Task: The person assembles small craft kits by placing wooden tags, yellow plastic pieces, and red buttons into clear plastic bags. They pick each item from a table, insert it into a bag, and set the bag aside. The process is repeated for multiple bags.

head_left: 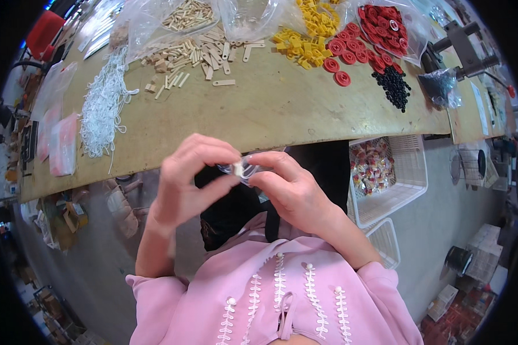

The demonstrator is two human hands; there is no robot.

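Note:
Just off the table's near edge, my two hands meet over a small clear plastic bag (248, 171) with something white, perhaps string, in or at it. My left hand (193, 175) pinches the bag's left side between thumb and fingertips. Thumb and index finger of my right hand (290, 187) grip its right side. The other contents are too small and blurred to make out. On the table lie a heap of white string loops (103, 100), wooden pegs and flat pieces (216, 57), yellow plastic parts (305, 46), red discs (348, 52) and small black rings or beads (392, 86).
Below the table at right, a white plastic basket (417, 178) holds many small filled packets (373, 167); a smaller white basket (385, 241) stands nearer. A metal clamp-like fixture (463, 52) is at the table's right. Pink-and-clear bags (63, 144) lie at its left end.

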